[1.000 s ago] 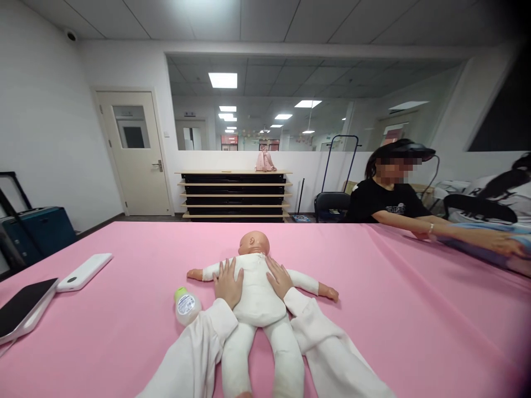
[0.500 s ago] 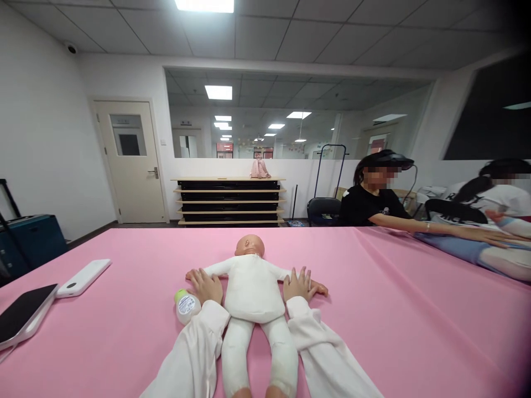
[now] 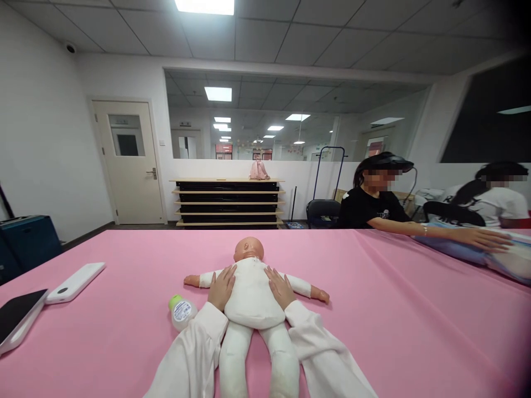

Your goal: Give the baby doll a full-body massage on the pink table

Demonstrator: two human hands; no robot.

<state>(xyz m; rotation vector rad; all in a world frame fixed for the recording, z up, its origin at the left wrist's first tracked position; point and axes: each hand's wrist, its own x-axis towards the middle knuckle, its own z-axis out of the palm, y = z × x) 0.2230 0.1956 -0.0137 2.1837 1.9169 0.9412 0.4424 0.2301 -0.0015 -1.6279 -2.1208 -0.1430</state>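
Note:
A baby doll (image 3: 253, 293) with a white cloth body lies on the pink table cover (image 3: 394, 331), its head at the far end and its arms spread to the sides. My left hand (image 3: 222, 288) rests with fingers stretched on the left side of the doll's upper body, by the shoulder. On the opposite side, my right hand (image 3: 280, 287) lies flat with fingers extended near the other shoulder. Both hands are open and grasp nothing. A small clear bottle (image 3: 181, 313) with a green cap lies beside my left sleeve, apart from the hand.
At the left edge are a white device (image 3: 75, 283) and a dark-topped one (image 3: 20, 320). A co-worker (image 3: 377, 193) at the right reaches over another doll (image 3: 514, 257); a second person (image 3: 498, 193) sits beyond. A low shelf (image 3: 228, 203) stands behind the table.
Both my hands have moved inward from the doll's outstretched arms onto its upper torso, uncovering the forearms. The co-worker's hand has shifted slightly over the other doll.

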